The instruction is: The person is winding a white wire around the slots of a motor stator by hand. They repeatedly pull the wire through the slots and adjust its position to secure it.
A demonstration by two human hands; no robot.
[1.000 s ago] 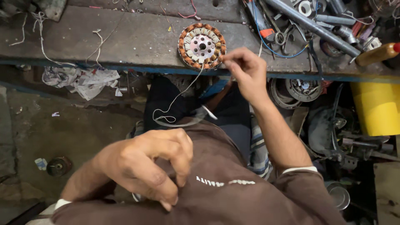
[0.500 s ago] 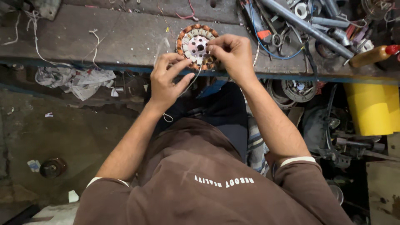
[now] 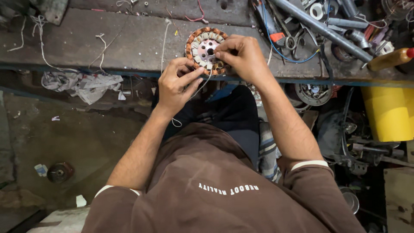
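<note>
- The workbench (image 3: 108, 43) runs across the top of the view, a worn grey slab with a blue front edge, and both hands work at that edge
- A yellow bucket (image 3: 390, 113) stands below the bench on the person's right, well apart from the hands
- A long grey pipe (image 3: 321, 28) lies slanted among tools and a blue cable at the right end of the bench
- Crumpled paper (image 3: 84, 84) lies under the bench edge on the left, near loose white wire scraps
- The motor winding (image 3: 206, 51), a round ring of copper coils around a pale centre with holes, lies flat on the bench just behind its front edge, between the two hands
- The right hand (image 3: 241, 54) rests over the ring's right side, fingers curled and pinched close on something at the centre; what they grip is too small to tell
- The left hand (image 3: 177, 84) sits at the ring's lower left, thumb and fingers drawn together, touching the rim
- A thin white wire (image 3: 196, 88) runs from the ring down past the left hand and hangs over the lap; whether that hand pinches it I cannot tell
</note>
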